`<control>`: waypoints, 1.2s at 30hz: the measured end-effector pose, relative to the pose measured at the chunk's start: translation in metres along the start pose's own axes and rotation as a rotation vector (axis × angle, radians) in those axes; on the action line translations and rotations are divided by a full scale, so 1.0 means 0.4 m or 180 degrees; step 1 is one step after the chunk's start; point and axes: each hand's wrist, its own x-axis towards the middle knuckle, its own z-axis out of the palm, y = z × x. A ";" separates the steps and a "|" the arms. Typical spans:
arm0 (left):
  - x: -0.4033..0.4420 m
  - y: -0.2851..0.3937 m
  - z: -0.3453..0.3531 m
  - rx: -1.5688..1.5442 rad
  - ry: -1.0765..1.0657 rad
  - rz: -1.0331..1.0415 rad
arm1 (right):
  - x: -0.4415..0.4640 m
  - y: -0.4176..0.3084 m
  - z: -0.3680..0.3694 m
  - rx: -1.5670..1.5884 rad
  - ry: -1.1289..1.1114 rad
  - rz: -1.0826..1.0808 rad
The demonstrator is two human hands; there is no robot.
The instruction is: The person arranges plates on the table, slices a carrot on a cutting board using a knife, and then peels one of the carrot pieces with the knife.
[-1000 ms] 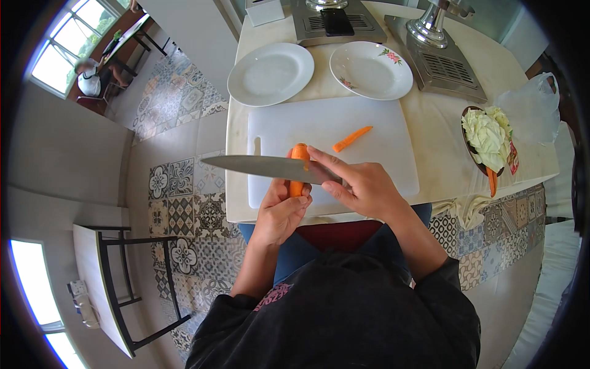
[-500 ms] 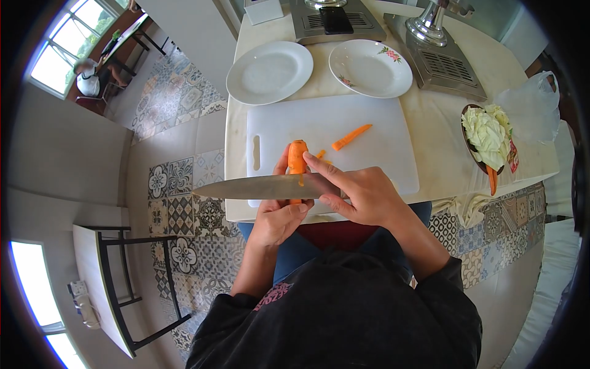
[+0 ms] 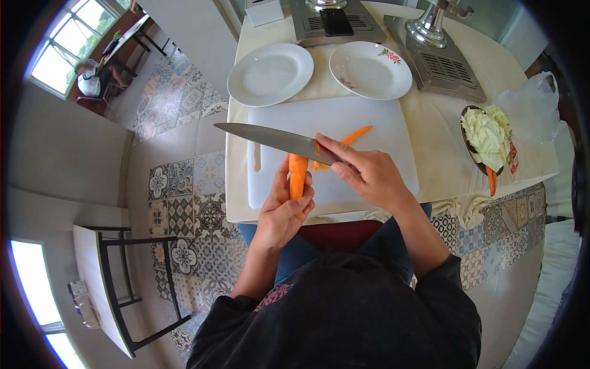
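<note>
Upright in my left hand (image 3: pixel 281 212) is an orange carrot (image 3: pixel 297 178), my fingers wrapped round its lower part. My right hand (image 3: pixel 372 175) grips a large kitchen knife (image 3: pixel 270 136), its handle mostly hidden by the fingers. The blade crosses over the carrot's top end and points to the upper left; a bit of orange peel clings to it near my index finger. Below both hands is a white cutting board (image 3: pixel 381 123). A carrot piece (image 3: pixel 357 134) lies on it, partly behind my right hand, with small orange peelings (image 3: pixel 319 165) beside the blade.
Behind the board stand a white plate (image 3: pixel 270 74) and a flowered plate (image 3: pixel 370 71). Cabbage (image 3: pixel 488 135) fills a bowl at the right, near a clear plastic bag (image 3: pixel 531 107). A phone (image 3: pixel 337 22) rests on a metal stand at the back. Someone sits far left (image 3: pixel 91 80).
The knife has slid up and away along the carrot to its top end, and its blade now slants. My right hand moved up with it; the left still holds the carrot.
</note>
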 end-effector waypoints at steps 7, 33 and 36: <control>0.011 -0.025 -0.038 0.1506 0.0234 0.0168 | -0.012 -0.036 -0.006 -0.0264 -0.0691 -0.0036; 0.016 -0.022 -0.006 0.2213 0.0665 0.0426 | -0.017 -0.032 0.046 -0.0709 -0.0460 -0.0134; 0.017 -0.022 0.004 0.2210 0.0774 0.0473 | -0.016 -0.032 0.056 -0.0720 -0.0405 -0.0023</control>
